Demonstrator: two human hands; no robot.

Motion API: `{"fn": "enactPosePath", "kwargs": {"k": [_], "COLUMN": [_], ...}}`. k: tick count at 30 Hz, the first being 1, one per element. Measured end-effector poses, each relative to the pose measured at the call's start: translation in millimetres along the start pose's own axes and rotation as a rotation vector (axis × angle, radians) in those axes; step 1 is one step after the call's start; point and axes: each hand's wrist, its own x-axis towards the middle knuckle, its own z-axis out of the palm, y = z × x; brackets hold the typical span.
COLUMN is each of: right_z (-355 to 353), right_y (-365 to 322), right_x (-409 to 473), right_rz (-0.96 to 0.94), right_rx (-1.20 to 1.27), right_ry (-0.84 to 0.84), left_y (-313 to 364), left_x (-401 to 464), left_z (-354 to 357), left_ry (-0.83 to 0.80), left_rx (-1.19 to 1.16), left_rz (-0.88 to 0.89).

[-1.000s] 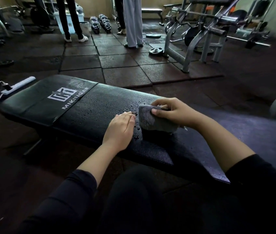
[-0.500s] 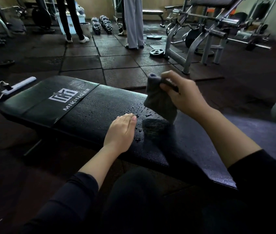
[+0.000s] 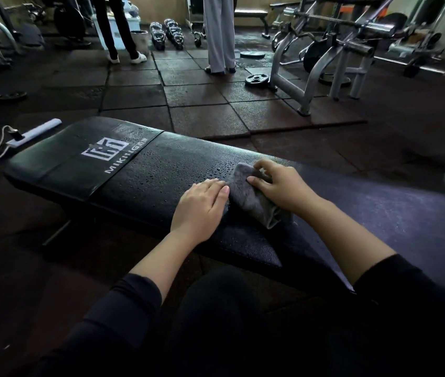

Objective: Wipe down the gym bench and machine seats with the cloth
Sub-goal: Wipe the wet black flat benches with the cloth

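Right hand [image 3: 284, 189] grips crumpled grey cloth [image 3: 254, 200] on pebbled, droplet-beaded bench [image 3: 156, 170].

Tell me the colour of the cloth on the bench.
Grey, a soft folded cloth on the black padded bench; head view.

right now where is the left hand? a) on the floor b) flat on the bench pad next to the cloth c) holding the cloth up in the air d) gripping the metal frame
b: the left hand lies flat with straight fingers on the bench pad, just beside the grey cloth, which the right hand holds down on the pad.
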Motion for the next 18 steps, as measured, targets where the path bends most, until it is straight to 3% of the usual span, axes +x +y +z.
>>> {"fn": "enactPosePath", "kwargs": {"k": [3,5,6,8,10,13,16,18], "right_z": [-4.5,-4.6,-1.5,8.6,25.2,41.2,40.5,35.8], "right_y": [-0.4,-1.9,-3.8,-6.3,-1.1,10.7,8.2,7.7], "right_x": [-0.3,-1.4,-3.4,-10.0,-19.0,-26.6,-22.4,-17.7], "right_rz": [0.062,-0.08,-0.217,-0.377,-0.382,-0.381,-0.387,-0.319], "right_rx": [-0.342,-0.531,-0.528,-0.41,-0.396,-0.371,-0.3,-0.2], "right_ry": [-0.02,0.136,0.193,0.053,-0.128,-0.046,0.018,-0.031], "left_y": [-1.5,-1.9,-1.8,-2.8,-4.5,-9.9,-21.6,-34.2], "left_x": [1.4,1.8,1.6,2.4,4.5,8.1,18.6,35.2], "left_z": [1.5,3.1,3.5,4.2,2.3,-5.6,-19.5,-28.2], "left_ry": [-0.002,0.002,0.003,0.01,0.014,0.024,0.051,0.023], "left_rx": [0.034,0.043,0.044,0.02,-0.043,-0.1,0.075,0.194], "left_rz": [0.001,-0.001,-0.003,0.002,-0.01,-0.06,-0.033,-0.005]}}
